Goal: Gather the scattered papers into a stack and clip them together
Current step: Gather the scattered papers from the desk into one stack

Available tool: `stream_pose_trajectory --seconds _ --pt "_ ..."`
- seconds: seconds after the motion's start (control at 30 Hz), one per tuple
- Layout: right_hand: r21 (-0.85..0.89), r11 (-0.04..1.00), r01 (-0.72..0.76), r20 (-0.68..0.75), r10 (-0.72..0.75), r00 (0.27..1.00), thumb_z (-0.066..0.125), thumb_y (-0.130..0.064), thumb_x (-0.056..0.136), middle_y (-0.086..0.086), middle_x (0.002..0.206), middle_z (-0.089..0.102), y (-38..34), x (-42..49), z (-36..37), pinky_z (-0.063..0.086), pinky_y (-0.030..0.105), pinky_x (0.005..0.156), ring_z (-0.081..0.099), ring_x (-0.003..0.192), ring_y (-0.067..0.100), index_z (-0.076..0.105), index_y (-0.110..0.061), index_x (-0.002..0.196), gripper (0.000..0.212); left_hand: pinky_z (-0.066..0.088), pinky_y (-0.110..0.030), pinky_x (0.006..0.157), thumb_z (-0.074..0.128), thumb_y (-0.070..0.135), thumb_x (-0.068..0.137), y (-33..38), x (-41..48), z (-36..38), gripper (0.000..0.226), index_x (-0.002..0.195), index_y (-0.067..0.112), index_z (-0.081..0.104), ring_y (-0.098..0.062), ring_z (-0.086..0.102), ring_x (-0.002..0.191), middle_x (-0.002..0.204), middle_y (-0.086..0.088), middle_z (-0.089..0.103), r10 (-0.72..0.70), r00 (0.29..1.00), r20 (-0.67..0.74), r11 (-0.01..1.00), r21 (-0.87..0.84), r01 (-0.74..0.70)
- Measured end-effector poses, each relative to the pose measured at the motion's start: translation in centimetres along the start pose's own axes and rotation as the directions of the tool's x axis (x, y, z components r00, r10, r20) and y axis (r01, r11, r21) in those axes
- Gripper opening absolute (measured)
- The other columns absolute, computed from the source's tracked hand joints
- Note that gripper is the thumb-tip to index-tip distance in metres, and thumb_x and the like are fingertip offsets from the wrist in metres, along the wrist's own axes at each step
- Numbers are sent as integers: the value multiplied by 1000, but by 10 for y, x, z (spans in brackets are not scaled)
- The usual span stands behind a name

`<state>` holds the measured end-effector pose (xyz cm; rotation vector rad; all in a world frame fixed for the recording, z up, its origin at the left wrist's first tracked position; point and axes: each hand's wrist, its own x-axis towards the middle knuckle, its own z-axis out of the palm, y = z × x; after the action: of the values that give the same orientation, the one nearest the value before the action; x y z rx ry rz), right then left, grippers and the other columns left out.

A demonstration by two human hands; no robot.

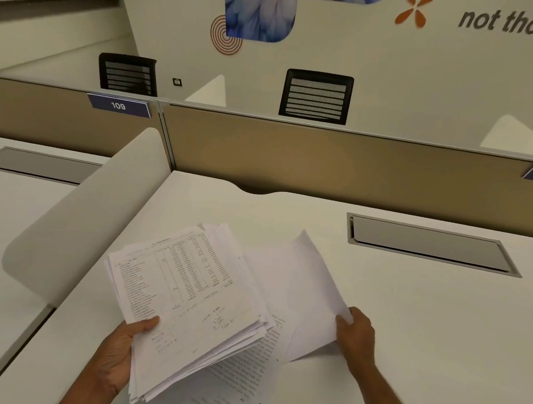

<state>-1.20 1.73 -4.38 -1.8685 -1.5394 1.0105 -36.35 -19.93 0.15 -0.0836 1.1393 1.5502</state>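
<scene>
An office: numbered desk partitions (325, 162), mesh chairs (315, 96), white desk (408, 324).

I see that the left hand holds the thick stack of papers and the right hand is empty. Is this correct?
Not fully. The left hand does hold the stack of papers, but the right hand is not empty: it pinches the edge of a loose white sheet. The head view shows this.
</scene>
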Motion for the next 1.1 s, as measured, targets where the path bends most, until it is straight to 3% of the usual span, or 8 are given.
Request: stream_pose_trajectory --seconds 0.07,0.17,0.33,0.43,0.57,0.8,1.0,1.1 --pt "105 994 42 -94 -32 995 58 -9 94 11 85 69 -1 -2 -15 60 50 77 67 81 37 63 -7 90 7 61 -57 79 46 -3 97 1 -1 -3 40 115 15 77 -42 74 101 122 -19 73 -34 999 13 999 -30 34" --pt "269 961 67 -218 -7 976 55 -7 97 12 91 69 -13 -8 -37 61 54 78 67 85 37 66 -8 104 13 59 -59 85 50 -1 94 0 1 -8 48 138 16 59 -47 64 120 136 -21 65 -67 998 13 997 -32 67" --pt "530 848 27 -217 104 971 56 -6 98 13 104 66 -33 -24 -53 59 48 84 63 95 36 64 -3 120 24 51 -60 98 55 1 89 -4 3 -1 50 137 14 60 -45 58 127 136 -20 65 -104 995 1 994 -34 104" --pt "622 783 -13 -158 141 977 57 -5 99 12 106 64 -49 -43 -51 56 48 89 61 97 33 62 0 125 27 36 -61 114 57 0 88 -5 3 3 54 141 14 58 -45 54 132 142 -20 60 -120 993 15 992 -40 121" --pt "686 726 -52 -68 135 988 58 -3 99 14 109 64 -65 -74 -38 55 41 86 62 95 32 62 -1 124 26 31 -63 116 56 -1 88 -6 0 12 55 141 12 57 -46 53 133 141 -22 61 -133 989 66 990 -44 136" --pt "749 608 -262 192 180 965 61 1 95 15 103 70 -70 -132 -6 62 26 55 66 90 33 66 -5 113 19 46 -59 104 56 -3 88 -3 -8 10 54 140 12 58 -47 54 130 138 -22 63 -131 988 82 991 -21 133" --pt "709 602 -366 307 204 930 65 -2 94 17 84 71 -76 -168 12 59 29 61 65 72 31 71 -11 92 12 57 -57 86 56 -2 89 4 -16 -5 52 139 12 57 -50 54 129 136 -25 63 -160 984 80 987 -13 161" --pt "684 601 -413 355 220 908 65 0 92 21 80 72 -76 -178 21 60 32 62 66 70 32 74 -5 95 10 54 -62 92 58 0 88 2 -23 -8 52 138 12 57 -52 53 129 136 -26 63 -190 977 102 981 -19 193"
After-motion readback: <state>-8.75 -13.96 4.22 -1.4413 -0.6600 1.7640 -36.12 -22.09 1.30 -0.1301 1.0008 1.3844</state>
